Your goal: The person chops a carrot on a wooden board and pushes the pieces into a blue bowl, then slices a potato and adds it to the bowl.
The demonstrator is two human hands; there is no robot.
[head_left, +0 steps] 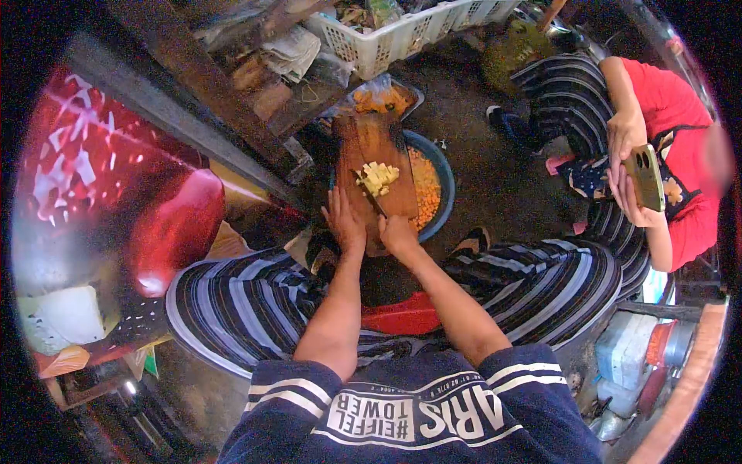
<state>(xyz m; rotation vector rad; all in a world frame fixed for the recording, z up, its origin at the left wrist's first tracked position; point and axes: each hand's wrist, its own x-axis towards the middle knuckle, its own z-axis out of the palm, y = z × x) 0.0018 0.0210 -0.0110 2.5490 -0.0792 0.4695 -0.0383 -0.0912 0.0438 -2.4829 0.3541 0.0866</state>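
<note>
A brown wooden cutting board (359, 139) lies across a blue basin (448, 193). Pale yellow diced pieces (379, 178) are heaped on the board's middle. My right hand (398, 234) is closed round the handle of a knife (375, 203), whose blade points up and left toward the heap. At the board's near left edge, my left hand (345, 222) rests with fingers stretched out, holding nothing. Small orange diced pieces (427, 185) show in the basin to the right of the board; the rest of its contents is hidden underneath.
Behind the board sits a container of orange pieces (379, 99) with a plastic bag. A white plastic crate (379, 50) stands farther back. On the right, another person in red (665, 93) holds a phone (645, 178). Wooden beams and a red printed sheet (182, 224) flank the left.
</note>
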